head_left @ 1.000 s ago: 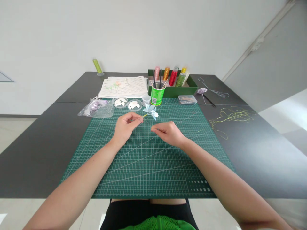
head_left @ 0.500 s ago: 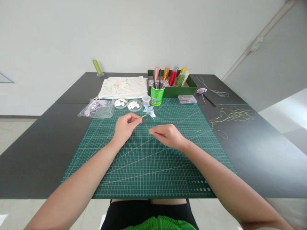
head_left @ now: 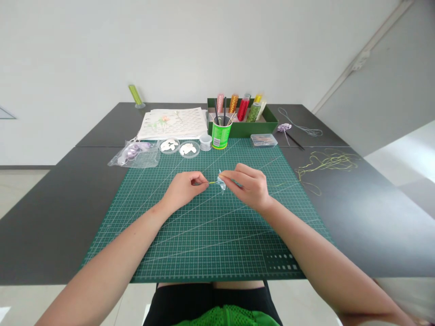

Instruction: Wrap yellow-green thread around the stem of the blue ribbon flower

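the petals of the pale blue flower (head_left: 222, 184) are partly covered by the right hand (head_left: 250, 184); contact is indistinct. the contents of the clear flat case (head_left: 264, 140) are too small to identify. both forearms are cropped.

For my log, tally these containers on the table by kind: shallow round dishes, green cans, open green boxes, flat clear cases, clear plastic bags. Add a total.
Shallow round dishes: 2
Green can: 1
Open green box: 1
Flat clear case: 1
Clear plastic bag: 1
Total: 6
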The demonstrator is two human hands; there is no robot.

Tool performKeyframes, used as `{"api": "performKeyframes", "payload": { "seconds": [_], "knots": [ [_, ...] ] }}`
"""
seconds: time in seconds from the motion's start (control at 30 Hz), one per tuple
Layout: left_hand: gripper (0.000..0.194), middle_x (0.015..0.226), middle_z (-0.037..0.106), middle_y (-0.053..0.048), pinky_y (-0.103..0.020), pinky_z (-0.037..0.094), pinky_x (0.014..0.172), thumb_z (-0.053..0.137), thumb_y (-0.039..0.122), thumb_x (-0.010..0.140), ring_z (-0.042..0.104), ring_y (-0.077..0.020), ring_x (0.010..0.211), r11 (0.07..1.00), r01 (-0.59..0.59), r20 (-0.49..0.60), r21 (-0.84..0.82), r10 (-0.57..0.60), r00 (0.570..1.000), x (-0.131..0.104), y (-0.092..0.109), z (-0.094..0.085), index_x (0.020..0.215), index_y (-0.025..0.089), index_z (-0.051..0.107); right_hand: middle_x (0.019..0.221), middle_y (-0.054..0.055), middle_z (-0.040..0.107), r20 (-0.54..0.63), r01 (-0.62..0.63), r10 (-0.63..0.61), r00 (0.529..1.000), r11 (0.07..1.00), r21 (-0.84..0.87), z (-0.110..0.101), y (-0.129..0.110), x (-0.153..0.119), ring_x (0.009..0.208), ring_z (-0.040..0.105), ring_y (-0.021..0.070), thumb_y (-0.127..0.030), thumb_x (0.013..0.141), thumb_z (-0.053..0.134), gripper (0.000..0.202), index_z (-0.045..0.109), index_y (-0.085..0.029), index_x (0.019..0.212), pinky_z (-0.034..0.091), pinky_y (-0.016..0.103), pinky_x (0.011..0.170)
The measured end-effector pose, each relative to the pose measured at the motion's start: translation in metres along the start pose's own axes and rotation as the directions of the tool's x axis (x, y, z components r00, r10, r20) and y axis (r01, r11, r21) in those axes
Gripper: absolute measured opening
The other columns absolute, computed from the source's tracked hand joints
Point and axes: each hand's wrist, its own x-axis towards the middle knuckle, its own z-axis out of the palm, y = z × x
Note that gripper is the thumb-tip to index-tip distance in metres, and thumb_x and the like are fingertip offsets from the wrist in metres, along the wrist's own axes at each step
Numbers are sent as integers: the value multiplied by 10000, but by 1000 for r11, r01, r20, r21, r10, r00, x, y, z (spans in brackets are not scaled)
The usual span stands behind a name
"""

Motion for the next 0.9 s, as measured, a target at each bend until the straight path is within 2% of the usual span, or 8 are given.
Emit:
{"api": "performKeyframes", "payload": {
  "seconds": [0.33, 0.57, 0.73, 0.9],
  "knots": [
    [111, 712, 710, 27, -252, 417, 603, 667, 261, 829, 580, -125, 616, 998, -27, 145, -49, 34, 989, -3, 6, 3, 748, 212, 724, 645, -2, 587, -28, -5, 3, 1000, 998, -66, -1, 6, 0, 534, 508, 81, -220, 983, 592, 197, 758, -192, 882, 429, 210, 504],
    [135, 667, 678, 26, -246, 413, 564, 669, 281, 823, 570, -124, 586, 994, -32, 190, -105, 51, 980, -5, 11, 4, 720, 205, 712, 638, 0, 587, -6, -20, 19, 1000, 997, -76, 0, 7, 0, 525, 508, 78, -240, 995, 572, 235, 764, -192, 867, 426, 211, 496],
    [124, 615, 647, 35, -238, 397, 542, 669, 266, 802, 538, -115, 545, 996, -35, 217, -84, 52, 975, -6, 15, 4, 706, 205, 717, 646, 2, 581, -14, -19, 18, 1000, 998, -57, 1, 9, -1, 534, 495, 77, -236, 995, 574, 236, 759, -175, 863, 397, 217, 492],
    [100, 640, 671, 25, -239, 415, 557, 665, 245, 789, 566, -124, 570, 992, -30, 248, -124, 61, 967, -7, 15, 5, 720, 206, 726, 636, 1, 569, -2, -56, 56, 998, 996, -69, 2, 12, -2, 538, 493, 83, -270, 999, 570, 249, 764, -182, 870, 400, 223, 504]
  ]
}}
